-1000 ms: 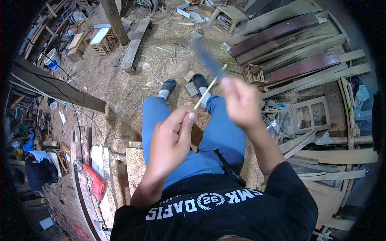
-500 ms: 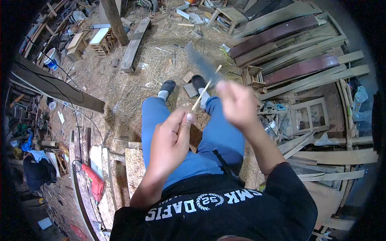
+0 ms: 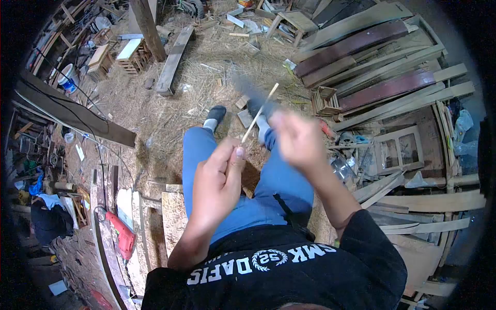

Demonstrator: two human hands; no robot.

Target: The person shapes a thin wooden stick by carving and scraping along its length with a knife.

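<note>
While the floor (image 3: 160,111) looks coarse and straw-strewn, a round white-and-blue bucket (image 3: 67,78) stands at ten o'clock, its contents unclear, and a slatted wooden crate (image 3: 325,101) sits at two, its inside hard to make out. Near centre, the left hand (image 3: 219,170) and right hand (image 3: 299,137) are closed: the right round a dark, blurred knife (image 3: 250,89), handle hidden, the left pinching a thin, pale stick (image 3: 258,115) that points to one o'clock, crossing the knife; contact is unclear.

At one thin pale wooden stick (image 3: 261,111): two bare hands (image 3: 219,170) (image 3: 300,138), one blurred dark-bladed knife (image 3: 247,87); to its left, one red power drill (image 3: 122,235).
</note>
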